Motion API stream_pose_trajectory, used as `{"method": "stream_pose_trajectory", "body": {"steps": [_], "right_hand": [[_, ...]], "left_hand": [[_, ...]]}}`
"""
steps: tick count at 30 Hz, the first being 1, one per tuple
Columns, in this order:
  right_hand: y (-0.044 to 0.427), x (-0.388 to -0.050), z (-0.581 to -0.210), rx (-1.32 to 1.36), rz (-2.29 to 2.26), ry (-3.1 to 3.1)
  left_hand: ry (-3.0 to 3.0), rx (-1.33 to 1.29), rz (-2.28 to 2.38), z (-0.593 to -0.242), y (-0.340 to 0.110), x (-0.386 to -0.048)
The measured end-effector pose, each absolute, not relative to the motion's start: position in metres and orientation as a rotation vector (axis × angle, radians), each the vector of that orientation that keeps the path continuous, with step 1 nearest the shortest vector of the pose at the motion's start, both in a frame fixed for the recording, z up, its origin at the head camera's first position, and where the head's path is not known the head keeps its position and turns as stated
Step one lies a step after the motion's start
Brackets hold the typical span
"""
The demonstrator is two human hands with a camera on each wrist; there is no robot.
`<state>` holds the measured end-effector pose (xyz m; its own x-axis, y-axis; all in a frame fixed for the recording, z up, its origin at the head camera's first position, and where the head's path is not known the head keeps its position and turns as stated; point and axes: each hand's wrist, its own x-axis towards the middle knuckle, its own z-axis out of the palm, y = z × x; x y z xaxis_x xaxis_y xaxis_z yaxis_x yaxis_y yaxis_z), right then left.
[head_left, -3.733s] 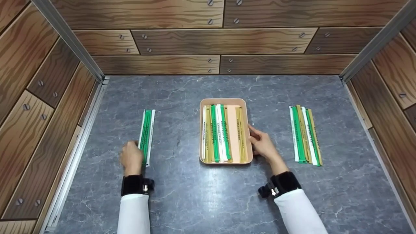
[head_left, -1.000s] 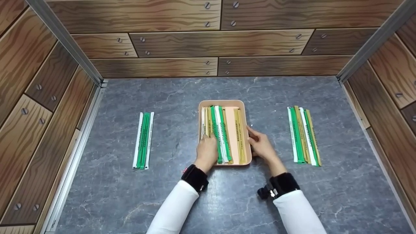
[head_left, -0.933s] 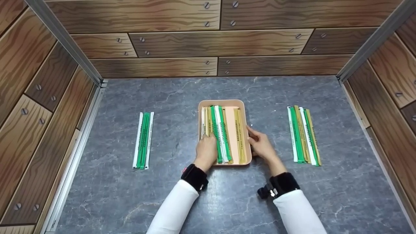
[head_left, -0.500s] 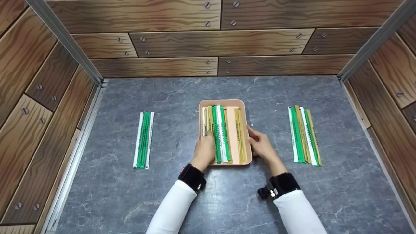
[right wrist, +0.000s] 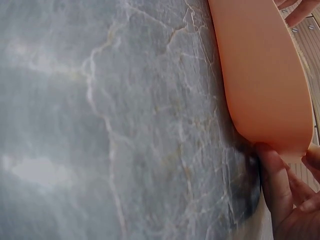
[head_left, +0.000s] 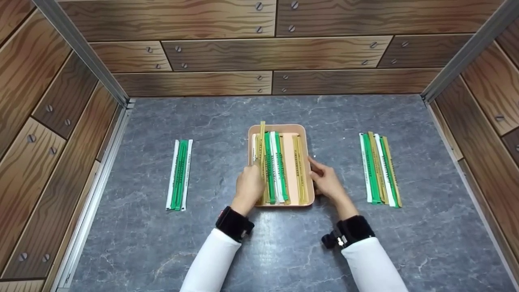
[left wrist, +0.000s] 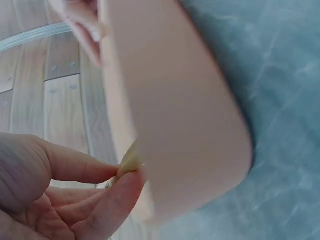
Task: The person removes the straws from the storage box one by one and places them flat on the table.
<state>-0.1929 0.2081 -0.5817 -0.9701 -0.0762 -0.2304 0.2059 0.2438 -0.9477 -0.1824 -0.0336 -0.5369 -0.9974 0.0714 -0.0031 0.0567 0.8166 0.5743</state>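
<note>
My left hand pinches a gold paper-wrapped straw between thumb and fingertips, over the left side of a peach tray. The straw's far end sticks up past its neighbours; its near end is hidden by the hand. In the left wrist view, the pinched gold wrapper shows by the tray's wall. Beneath and beside it lie white, gold and green wrapped straws, with more gold ones along the tray's right wall. My right hand holds the tray's right side, fingertips at its rim and lower edge.
Left of the tray, a row of white and green wrapped straws lies on the grey marbled table. On the right is another row of white, green and gold ones. Wood-patterned walls enclose the back and sides.
From the left row, my left hand has come over to the tray. Within the last half second it has drawn a gold straw up and slightly leftward. The right hand stays at the tray.
</note>
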Motion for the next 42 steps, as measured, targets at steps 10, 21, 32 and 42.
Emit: {"method": "stream_pose_trajectory", "body": {"steps": [10, 21, 32, 42], "right_hand": [[0.209, -0.192, -0.580, 0.143, -1.749, 2.293], [0.213, -0.195, -0.571, 0.072, -1.556, 2.333], [0.221, -0.186, -0.568, -0.014, -1.610, 2.278], [0.219, -0.183, -0.574, 0.033, -1.651, 2.261]], "left_hand": [[3.018, 0.044, 1.203, -0.526, -0.075, -0.179], [3.098, -0.226, 1.179, -0.539, -0.140, -0.174], [2.979, -0.439, 1.066, -0.551, -0.184, -0.171], [2.893, -0.646, 0.934, -0.547, -0.215, -0.168]]}}
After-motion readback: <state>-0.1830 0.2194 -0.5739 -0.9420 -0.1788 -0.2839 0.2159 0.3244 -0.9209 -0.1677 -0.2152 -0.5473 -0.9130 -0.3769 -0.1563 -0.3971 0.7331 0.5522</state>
